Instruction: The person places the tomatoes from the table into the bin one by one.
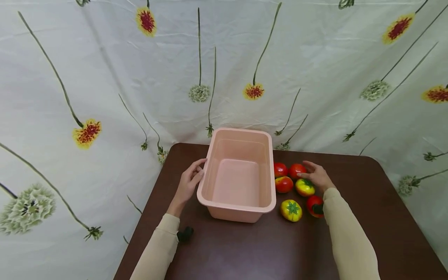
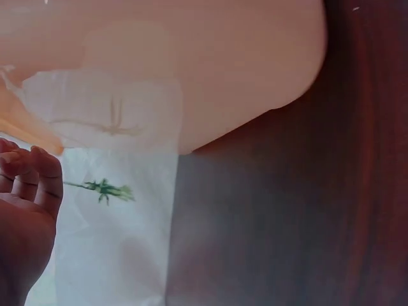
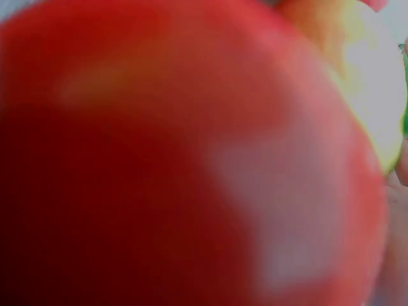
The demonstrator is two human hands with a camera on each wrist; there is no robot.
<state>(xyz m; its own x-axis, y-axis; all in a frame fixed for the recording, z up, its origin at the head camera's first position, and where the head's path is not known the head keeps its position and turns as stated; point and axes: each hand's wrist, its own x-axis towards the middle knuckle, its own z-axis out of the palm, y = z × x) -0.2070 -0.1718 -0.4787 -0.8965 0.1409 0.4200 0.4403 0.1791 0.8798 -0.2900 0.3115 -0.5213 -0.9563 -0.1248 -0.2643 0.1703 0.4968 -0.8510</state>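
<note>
A pink plastic bin point(image 1: 238, 210) stands on the dark table. My left hand point(image 1: 185, 184) is at its left rim, fingertips touching the edge; in the left wrist view the fingers point(image 2: 48, 172) bend loosely near the bin's wall point(image 2: 242, 57). Right of the bin lie several tomatoes, red and yellow. My right hand point(image 1: 317, 177) reaches over them, thumb and fingers spread beside a red tomato point(image 1: 295, 170) and above a yellow-red tomato point(image 1: 305, 188). A large blurred red tomato point(image 3: 159, 172) fills most of the right wrist view, hiding much of that hand.
A yellow tomato with a green top point(image 1: 291, 210) lies near the bin's front right corner. Another red tomato point(image 1: 315, 205) is under the right wrist, partly covered by a dark wrist camera. A flowered white cloth point(image 1: 157, 77) hangs behind the table point(image 1: 252, 249).
</note>
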